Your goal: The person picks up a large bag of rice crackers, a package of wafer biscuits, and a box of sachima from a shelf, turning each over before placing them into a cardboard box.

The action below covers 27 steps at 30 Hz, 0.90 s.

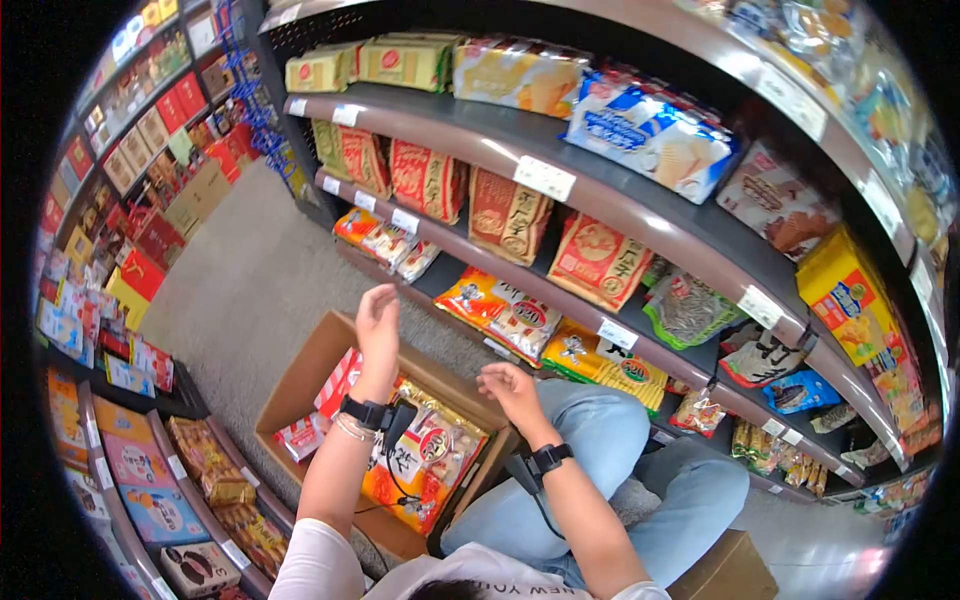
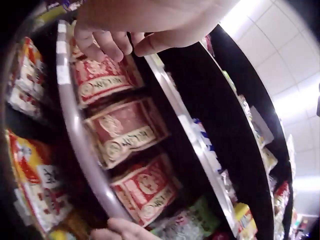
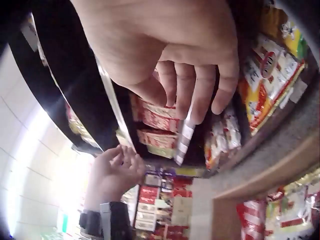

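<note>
My left hand (image 1: 378, 318) is raised above the far side of an open cardboard box (image 1: 325, 350), with nothing in it. In the left wrist view its fingers bend loosely in front of the shelf. To the right, my right hand (image 1: 513, 393) hovers over the box's right edge, its fingers loosely curved around nothing, as the right wrist view shows too. Inside the box lie a large orange and white snack bag (image 1: 425, 455) and red and white packs (image 1: 303, 433). My left forearm hides part of the contents.
Beyond the box, a curved shelf holds red snack bags (image 1: 600, 262), an orange 520 bag (image 1: 500, 312) and a blue wafer pack (image 1: 650, 130). Lower shelving with boxed goods (image 1: 150, 490) stands at the left. My bent knees (image 1: 600, 430) are beside the box; another cardboard box (image 1: 730, 570) is behind.
</note>
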### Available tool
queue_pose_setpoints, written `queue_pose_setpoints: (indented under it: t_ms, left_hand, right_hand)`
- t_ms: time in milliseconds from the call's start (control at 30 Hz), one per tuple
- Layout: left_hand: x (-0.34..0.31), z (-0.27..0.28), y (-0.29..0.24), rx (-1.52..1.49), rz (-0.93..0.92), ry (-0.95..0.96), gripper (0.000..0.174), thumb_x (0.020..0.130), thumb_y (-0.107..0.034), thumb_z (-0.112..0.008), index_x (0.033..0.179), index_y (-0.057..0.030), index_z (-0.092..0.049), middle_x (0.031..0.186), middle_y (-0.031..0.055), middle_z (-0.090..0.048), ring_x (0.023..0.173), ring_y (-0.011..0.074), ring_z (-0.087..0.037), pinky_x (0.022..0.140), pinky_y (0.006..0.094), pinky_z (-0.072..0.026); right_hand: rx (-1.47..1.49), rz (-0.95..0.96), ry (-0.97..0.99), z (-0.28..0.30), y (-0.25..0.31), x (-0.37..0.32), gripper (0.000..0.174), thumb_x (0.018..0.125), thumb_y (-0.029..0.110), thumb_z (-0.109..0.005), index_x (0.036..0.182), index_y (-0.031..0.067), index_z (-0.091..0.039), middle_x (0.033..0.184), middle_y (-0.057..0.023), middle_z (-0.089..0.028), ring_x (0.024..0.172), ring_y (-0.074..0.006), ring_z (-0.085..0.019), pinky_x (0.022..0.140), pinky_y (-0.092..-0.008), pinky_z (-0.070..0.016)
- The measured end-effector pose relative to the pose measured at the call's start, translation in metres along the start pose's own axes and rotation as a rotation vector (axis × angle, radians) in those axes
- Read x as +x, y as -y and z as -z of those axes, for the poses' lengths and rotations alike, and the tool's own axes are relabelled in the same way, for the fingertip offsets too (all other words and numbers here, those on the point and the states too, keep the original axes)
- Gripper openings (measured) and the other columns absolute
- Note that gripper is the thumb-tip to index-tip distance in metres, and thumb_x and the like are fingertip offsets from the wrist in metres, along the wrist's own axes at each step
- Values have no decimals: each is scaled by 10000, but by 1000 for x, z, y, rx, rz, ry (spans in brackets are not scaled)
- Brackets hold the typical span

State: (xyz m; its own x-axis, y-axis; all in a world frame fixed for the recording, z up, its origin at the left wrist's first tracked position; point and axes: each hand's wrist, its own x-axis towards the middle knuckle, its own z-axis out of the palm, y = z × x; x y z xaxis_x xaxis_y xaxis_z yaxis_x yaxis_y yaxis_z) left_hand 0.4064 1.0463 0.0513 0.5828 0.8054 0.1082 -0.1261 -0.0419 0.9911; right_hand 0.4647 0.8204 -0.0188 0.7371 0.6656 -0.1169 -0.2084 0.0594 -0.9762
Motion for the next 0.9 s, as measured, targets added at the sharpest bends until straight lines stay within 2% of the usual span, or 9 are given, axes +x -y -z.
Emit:
queue_pose_setpoints:
  t_ms: [267, 367, 467, 500, 600, 633, 767, 833, 900]
  left_hand:
    - [31, -159, -98, -165, -259, 408, 367, 880, -72, -515, 1240, 1, -485, 1187, 113, -559, 996, 141, -559, 822, 258, -467]
    - [45, -202, -125, -230, -260, 474, 418, 882, -58, -507, 1285, 24, -434, 1271, 145, -516, 1110, 210, -537, 968, 306, -412]
    - [67, -240, -135, -270, -340, 407, 428, 874, -47, -545, 1281, 33, -442, 1254, 193, -533, 1149, 223, -532, 957, 323, -423]
    - [71, -248, -142, -220, -326, 385, 492, 857, -88, -576, 1304, 41, -418, 1292, 230, -504, 1223, 288, -487, 1001, 361, -391]
    - [99, -275, -136, 71, -485, 265, 592, 826, -130, -615, 1336, 52, -376, 1312, 261, -480, 1232, 338, -471, 1019, 378, -374]
    - [106, -280, -132, 80, -483, 289, 702, 802, -234, -633, 1367, 51, -330, 1319, 290, -461, 1226, 370, -467, 1063, 432, -300]
    - [107, -294, -135, 590, -423, 287, 812, 743, -415, -630, 1357, 35, -347, 1217, 253, -557, 1166, 337, -519, 1059, 474, -219]
    - [100, -295, -141, 655, -430, 286, 810, 731, -415, -640, 1344, 37, -364, 1192, 241, -575, 1153, 334, -528, 1042, 465, -244]
    - [102, -297, -139, 666, -459, 263, 801, 722, -412, -648, 1334, 33, -384, 1185, 237, -581, 1145, 335, -532, 1031, 456, -261]
  right_hand:
    - [116, 514, -225, 59, 187, -3, 240, 916, 100, -564, 1133, 1, -535, 1057, -79, -620, 969, -159, -612, 825, -286, -496]
    - [51, 687, -352, 88, 243, 7, 330, 910, 140, -590, 1196, -4, -509, 1157, -86, -572, 1077, -174, -572, 927, -289, -437]
    - [-100, 783, -541, 125, 271, 33, 441, 889, 110, -595, 1279, -43, -458, 1256, -140, -536, 1150, -227, -536, 976, -333, -411]
    - [-161, 783, -593, 134, 278, 40, 473, 878, 126, -605, 1288, -51, -448, 1259, -166, -533, 1156, -252, -535, 978, -340, -410]
    - [-404, 736, -748, 156, 291, 55, 562, 851, 185, -633, 1306, -70, -423, 1266, -229, -527, 1169, -313, -530, 986, -364, -403]
    - [-525, 684, -796, 160, 292, 59, 587, 845, 212, -638, 1308, -74, -419, 1266, -242, -526, 1171, -324, -527, 989, -374, -398]
    - [-821, 554, -811, 166, 295, 73, 803, 797, 359, -652, 1357, -96, -300, 1176, -329, -538, 1115, -412, -540, 938, -415, -433]
    - [-894, 367, -778, 164, 297, 78, 940, 766, 442, -654, 1396, -85, -196, 1155, -360, -530, 1091, -440, -545, 914, -442, -450]
    - [-861, 314, -825, 155, 303, 77, 940, 756, 443, -664, 1387, -89, -215, 1169, -354, -527, 1134, -435, -517, 931, -447, -437]
